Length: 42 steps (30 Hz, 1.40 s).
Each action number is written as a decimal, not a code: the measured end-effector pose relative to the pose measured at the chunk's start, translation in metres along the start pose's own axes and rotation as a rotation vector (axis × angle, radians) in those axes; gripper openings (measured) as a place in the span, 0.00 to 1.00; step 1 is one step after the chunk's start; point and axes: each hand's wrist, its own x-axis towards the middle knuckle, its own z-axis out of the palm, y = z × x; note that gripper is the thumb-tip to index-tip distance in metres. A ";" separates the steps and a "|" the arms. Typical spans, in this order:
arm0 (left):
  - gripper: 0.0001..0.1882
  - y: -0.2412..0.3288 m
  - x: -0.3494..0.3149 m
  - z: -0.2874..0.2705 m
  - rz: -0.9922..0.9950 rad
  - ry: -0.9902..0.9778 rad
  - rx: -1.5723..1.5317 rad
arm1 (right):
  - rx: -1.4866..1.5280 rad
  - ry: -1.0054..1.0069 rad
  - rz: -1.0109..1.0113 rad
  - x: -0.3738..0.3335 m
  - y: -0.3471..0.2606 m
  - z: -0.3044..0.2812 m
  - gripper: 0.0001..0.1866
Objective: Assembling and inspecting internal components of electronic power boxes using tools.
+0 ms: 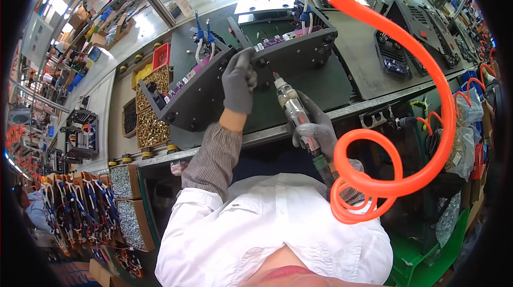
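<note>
My right hand (319,128), in a grey glove, is wrapped round a silver and green air screwdriver (294,109). Its tip points up toward the dark panel of a black metal housing (299,53), apart from the panel as far as I can see. Against the left end of that housing is my gloved left hand (238,85), its fingers curled in; whether something small lies inside them is hidden. A second black housing (195,102) stands tilted on the left. Both hold purple circuit boards and white cables with blue ends.
An orange coiled hose (446,105) hangs across the right side, in front of my right forearm. Trays of small brass parts (153,121) and a red bin (161,56) sit at left. More black housings (422,30) lie at far right. A bottle (183,5) stands behind.
</note>
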 end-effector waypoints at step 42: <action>0.16 -0.035 -0.042 0.015 -0.679 -0.181 -0.509 | -0.085 -0.043 0.213 -0.027 -0.011 -0.050 0.52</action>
